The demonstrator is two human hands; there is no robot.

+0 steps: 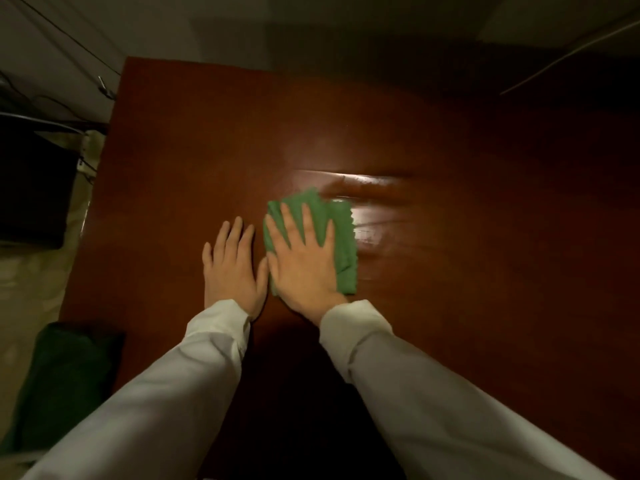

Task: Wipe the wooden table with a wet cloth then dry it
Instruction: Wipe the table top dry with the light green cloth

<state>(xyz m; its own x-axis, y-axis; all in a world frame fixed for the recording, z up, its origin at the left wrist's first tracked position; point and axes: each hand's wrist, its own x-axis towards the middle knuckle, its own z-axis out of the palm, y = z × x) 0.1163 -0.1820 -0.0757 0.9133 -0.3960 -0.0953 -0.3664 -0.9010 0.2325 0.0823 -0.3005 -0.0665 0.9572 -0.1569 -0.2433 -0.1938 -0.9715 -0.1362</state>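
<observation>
A dark reddish wooden table [450, 306] fills most of the view. A folded green cloth [341, 233] lies on it near the middle. My right hand [303, 258] presses flat on the cloth with straight, spread fingers. My left hand [232, 265] rests flat on the bare wood just left of the cloth, its thumb beside my right hand. A shiny wet streak [374, 202] gleams on the wood to the right of the cloth and beyond it.
A dark green bundle [65, 379] lies off the table's left edge near the front. A black box-like object [31, 188] sits at far left with cables behind it. A pale wall runs along the table's far edge.
</observation>
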